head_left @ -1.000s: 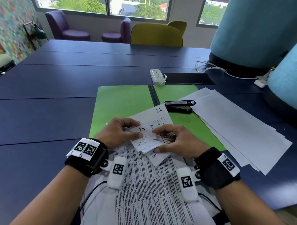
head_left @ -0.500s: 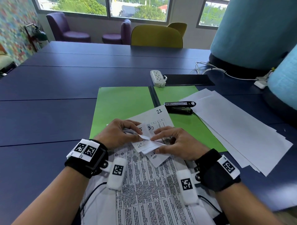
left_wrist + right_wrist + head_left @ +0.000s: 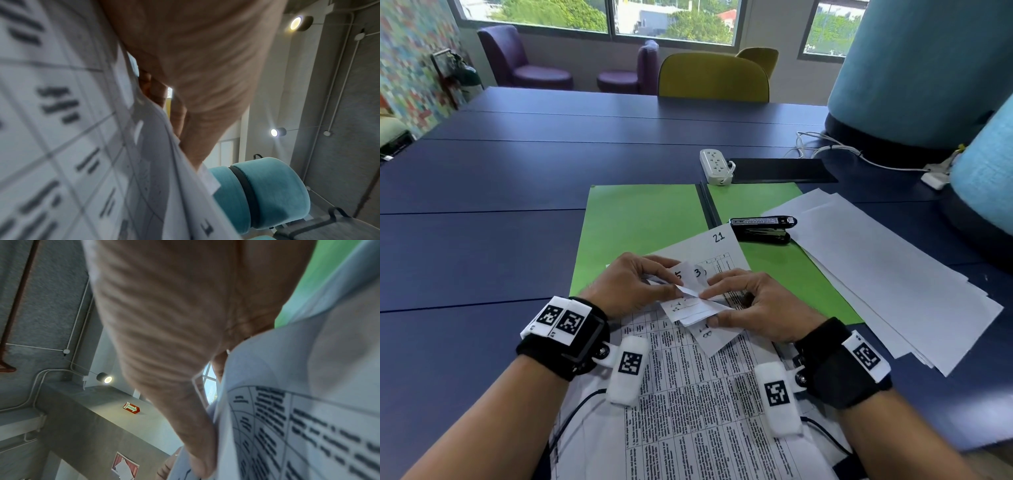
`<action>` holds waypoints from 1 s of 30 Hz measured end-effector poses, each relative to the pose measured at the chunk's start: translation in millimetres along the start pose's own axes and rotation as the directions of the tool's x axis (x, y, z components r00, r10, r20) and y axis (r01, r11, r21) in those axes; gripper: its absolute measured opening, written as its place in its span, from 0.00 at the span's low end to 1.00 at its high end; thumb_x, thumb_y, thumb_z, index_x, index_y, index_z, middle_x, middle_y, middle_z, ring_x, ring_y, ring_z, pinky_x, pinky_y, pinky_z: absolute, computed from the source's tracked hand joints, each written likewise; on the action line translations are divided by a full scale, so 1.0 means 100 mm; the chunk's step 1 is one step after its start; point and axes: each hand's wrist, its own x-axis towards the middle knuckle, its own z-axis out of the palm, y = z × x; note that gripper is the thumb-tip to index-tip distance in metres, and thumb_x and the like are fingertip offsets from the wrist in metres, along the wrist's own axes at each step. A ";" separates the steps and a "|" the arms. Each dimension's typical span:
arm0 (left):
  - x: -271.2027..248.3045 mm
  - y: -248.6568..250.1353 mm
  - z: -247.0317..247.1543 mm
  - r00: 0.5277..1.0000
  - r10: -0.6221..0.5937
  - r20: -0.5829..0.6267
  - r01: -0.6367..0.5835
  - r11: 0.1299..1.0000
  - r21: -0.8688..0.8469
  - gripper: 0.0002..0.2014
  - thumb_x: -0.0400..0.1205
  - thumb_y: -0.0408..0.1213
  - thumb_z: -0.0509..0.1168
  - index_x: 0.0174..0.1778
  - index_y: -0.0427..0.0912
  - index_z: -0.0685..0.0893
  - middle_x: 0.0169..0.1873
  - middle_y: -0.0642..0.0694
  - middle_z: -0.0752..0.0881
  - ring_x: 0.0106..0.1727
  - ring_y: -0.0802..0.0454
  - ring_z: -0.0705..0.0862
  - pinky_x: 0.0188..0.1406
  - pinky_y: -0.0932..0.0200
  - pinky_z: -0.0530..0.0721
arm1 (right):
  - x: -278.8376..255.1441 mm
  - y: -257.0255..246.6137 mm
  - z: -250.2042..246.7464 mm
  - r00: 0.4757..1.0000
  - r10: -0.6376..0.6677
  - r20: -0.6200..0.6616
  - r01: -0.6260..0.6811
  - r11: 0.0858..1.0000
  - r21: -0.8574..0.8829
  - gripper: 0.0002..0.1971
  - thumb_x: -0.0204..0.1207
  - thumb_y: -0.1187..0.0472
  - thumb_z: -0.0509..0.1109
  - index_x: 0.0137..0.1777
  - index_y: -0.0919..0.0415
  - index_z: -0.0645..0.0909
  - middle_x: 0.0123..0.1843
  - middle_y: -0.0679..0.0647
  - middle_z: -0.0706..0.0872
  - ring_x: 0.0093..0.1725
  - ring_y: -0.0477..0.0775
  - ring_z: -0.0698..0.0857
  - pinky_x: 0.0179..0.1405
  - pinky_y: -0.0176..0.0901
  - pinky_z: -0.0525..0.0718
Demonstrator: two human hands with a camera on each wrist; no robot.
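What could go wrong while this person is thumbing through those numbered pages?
1. The left hand and right hand pinch only the thin, fanned numbered page corners; two sheets could stick together, so one might get skipped or creased.
2. The printed sheets seem to overhang the near edge of the table; a shift of the arms could drag them off.
3. The loose white pile lies unevenly fanned at the right; a careless sweep could scatter it.

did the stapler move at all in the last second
No. The stapler lies in the same spot on the green folder, just right of its spine and next to the white paper stack.
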 end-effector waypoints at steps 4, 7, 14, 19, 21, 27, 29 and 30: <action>-0.02 0.01 -0.01 1.000 -0.021 -0.018 0.020 0.999 -0.041 0.09 0.64 0.38 0.82 0.39 0.45 0.96 0.56 0.56 0.91 0.57 0.57 0.90 0.57 0.57 0.88 | -0.02 -0.04 0.01 1.000 -0.015 -0.005 0.015 1.000 0.024 0.16 0.65 0.45 0.82 0.54 0.41 0.90 0.64 0.41 0.82 0.62 0.46 0.84 0.63 0.54 0.87; -0.02 0.01 0.01 1.000 -0.026 -0.013 0.024 0.995 -0.093 0.11 0.64 0.38 0.82 0.40 0.39 0.96 0.54 0.59 0.92 0.56 0.56 0.91 0.52 0.60 0.89 | 0.02 -0.11 -0.06 0.971 -0.013 -0.237 0.030 0.997 0.067 0.15 0.72 0.41 0.74 0.53 0.47 0.89 0.50 0.47 0.88 0.47 0.42 0.87 0.45 0.38 0.88; -0.01 -0.04 0.01 0.999 -0.040 -0.029 0.037 0.996 -0.087 0.05 0.70 0.28 0.80 0.40 0.37 0.95 0.56 0.55 0.91 0.56 0.60 0.90 0.50 0.66 0.87 | 0.62 -0.03 -0.76 0.809 0.223 -0.544 -0.408 0.879 -0.246 0.28 0.81 0.56 0.66 0.81 0.52 0.66 0.66 0.56 0.83 0.65 0.59 0.82 0.71 0.53 0.78; 0.01 -0.04 0.03 0.999 -0.027 -0.047 0.023 0.996 -0.090 0.06 0.69 0.27 0.80 0.41 0.35 0.95 0.58 0.50 0.91 0.60 0.60 0.89 0.55 0.66 0.87 | 0.86 -0.18 -0.68 0.868 0.255 -0.426 -0.444 0.783 -0.435 0.20 0.82 0.58 0.62 0.73 0.59 0.74 0.68 0.60 0.83 0.66 0.62 0.82 0.71 0.55 0.79; 0.00 -0.04 0.02 0.999 -0.028 -0.038 0.025 0.997 -0.076 0.06 0.69 0.28 0.80 0.40 0.38 0.96 0.56 0.54 0.92 0.59 0.62 0.89 0.53 0.68 0.86 | 0.90 -0.23 -0.63 0.877 0.276 -0.392 -0.446 0.772 -0.452 0.16 0.81 0.59 0.61 0.68 0.59 0.75 0.63 0.59 0.84 0.61 0.62 0.83 0.67 0.58 0.81; -0.02 0.00 0.04 0.999 -0.035 -0.038 0.031 0.995 -0.090 0.05 0.68 0.29 0.80 0.38 0.39 0.96 0.52 0.59 0.92 0.51 0.63 0.91 0.43 0.72 0.85 | 0.86 -0.28 -0.57 0.909 0.280 -0.308 -0.406 0.763 -0.504 0.24 0.79 0.63 0.59 0.75 0.53 0.72 0.70 0.59 0.81 0.66 0.63 0.80 0.70 0.62 0.79; -0.03 0.01 0.03 0.999 -0.031 -0.029 0.028 0.997 -0.078 0.07 0.65 0.35 0.80 0.38 0.41 0.96 0.53 0.60 0.91 0.52 0.63 0.91 0.44 0.72 0.86 | 0.83 -0.26 -0.57 0.918 0.277 -0.283 -0.389 0.763 -0.517 0.26 0.80 0.63 0.59 0.79 0.52 0.69 0.74 0.59 0.79 0.70 0.63 0.79 0.73 0.59 0.77; -0.03 0.01 0.03 0.999 -0.029 -0.028 0.027 0.997 -0.073 0.08 0.63 0.37 0.80 0.38 0.42 0.96 0.54 0.60 0.91 0.52 0.62 0.91 0.45 0.71 0.86 | 0.81 -0.26 -0.58 0.922 0.275 -0.271 -0.381 0.768 -0.515 0.28 0.81 0.62 0.58 0.82 0.51 0.67 0.78 0.58 0.76 0.74 0.62 0.77 0.75 0.57 0.75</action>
